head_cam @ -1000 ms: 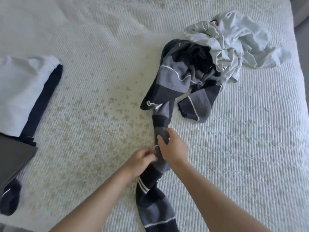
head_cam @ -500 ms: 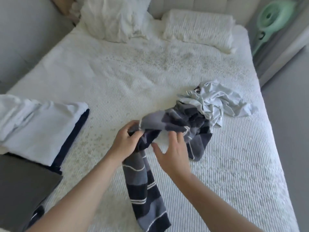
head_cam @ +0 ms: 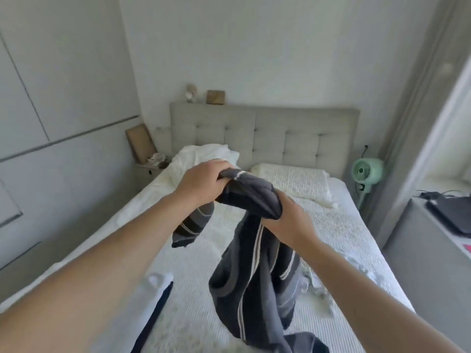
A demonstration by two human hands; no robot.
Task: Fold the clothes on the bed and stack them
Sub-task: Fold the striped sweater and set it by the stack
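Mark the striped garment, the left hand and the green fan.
striped garment [head_cam: 257, 296], head view, hanging body of the cloth
left hand [head_cam: 201, 183], head view, back of hand
green fan [head_cam: 367, 169], head view, round grille

Pale walls surround a grey tufted headboard [head_cam: 265, 138], with a mint-green fan [head_cam: 367, 170] standing at its right.

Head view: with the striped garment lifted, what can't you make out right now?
- Folded stack: mostly hidden behind the left forearm.
- Light crumpled garment: largely covered by the striped garment and the right arm, blurred.
- Striped garment's lower end: cut off by the bottom edge.
- Right hand: fingers hidden in the cloth.
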